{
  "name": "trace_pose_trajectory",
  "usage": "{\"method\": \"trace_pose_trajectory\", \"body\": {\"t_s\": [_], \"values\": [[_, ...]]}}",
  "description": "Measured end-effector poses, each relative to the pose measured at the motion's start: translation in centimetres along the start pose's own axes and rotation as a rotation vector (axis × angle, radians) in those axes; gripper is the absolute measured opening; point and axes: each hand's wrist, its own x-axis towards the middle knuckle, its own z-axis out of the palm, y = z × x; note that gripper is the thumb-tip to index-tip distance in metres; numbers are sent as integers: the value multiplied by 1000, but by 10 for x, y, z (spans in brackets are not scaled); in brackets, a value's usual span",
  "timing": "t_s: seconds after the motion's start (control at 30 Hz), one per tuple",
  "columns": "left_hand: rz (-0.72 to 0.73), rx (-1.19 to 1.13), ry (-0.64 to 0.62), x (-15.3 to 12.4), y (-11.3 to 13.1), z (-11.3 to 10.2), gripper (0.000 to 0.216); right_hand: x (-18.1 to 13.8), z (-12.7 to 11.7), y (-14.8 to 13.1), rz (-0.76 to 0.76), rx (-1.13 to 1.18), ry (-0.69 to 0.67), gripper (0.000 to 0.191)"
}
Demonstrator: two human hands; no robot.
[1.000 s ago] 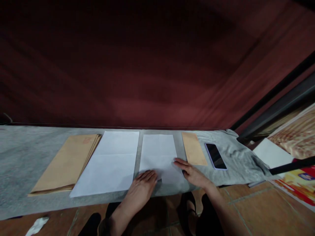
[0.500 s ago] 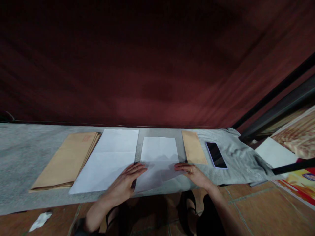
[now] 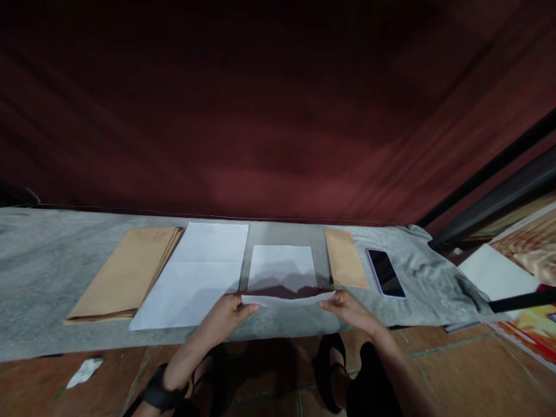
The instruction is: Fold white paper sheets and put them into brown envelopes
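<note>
A white sheet of paper (image 3: 281, 263) lies on the grey cloth in front of me, its near edge lifted and bent up toward me. My left hand (image 3: 228, 315) pinches the left corner of that raised edge, thumb on top. At the right corner, my right hand (image 3: 345, 307) pinches the same edge. Left of it lies a larger stack or sheet of white paper (image 3: 202, 272) with a crease across it. A small brown envelope (image 3: 346, 258) rests just beyond my right hand.
Several large brown envelopes (image 3: 125, 266) are stacked at the left. A phone (image 3: 386, 273) lies on the grey cloth (image 3: 434, 278) at the right. A dark red curtain (image 3: 278, 145) hangs behind. On the tiled floor is a crumpled white scrap (image 3: 84, 372).
Both hands have gone from lying flat on the small sheet to pinching its near corners. The near edge has come up off the cloth and curled over.
</note>
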Motion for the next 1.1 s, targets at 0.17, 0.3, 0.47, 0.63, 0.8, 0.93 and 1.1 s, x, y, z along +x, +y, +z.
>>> {"method": "trace_pose_trajectory", "body": {"t_s": [0.17, 0.3, 0.47, 0.63, 0.8, 0.93, 1.1], "values": [[-120, -126, 75, 10, -4, 5, 33, 10, 7, -3, -20, 6, 98, 42], [-145, -234, 149, 22, -7, 8, 42, 20, 12, -3, 18, 3, 226, 42], [-162, -204, 280, 37, -5, 13, 42, 34, 19, -2, 28, -133, 397, 43], [-194, -34, 403, 47, -1, 15, 37, 45, 24, -2, 95, -299, 487, 38], [-195, 30, 430, 55, 1, 14, 43, 53, 28, -5, 179, -462, 535, 31], [-205, 1, 372, 56, 3, 13, 43, 58, 30, -12, 230, -569, 549, 28], [-308, 166, 280, 57, 7, 11, 33, 61, 32, -24, 336, -747, 503, 28]]}}
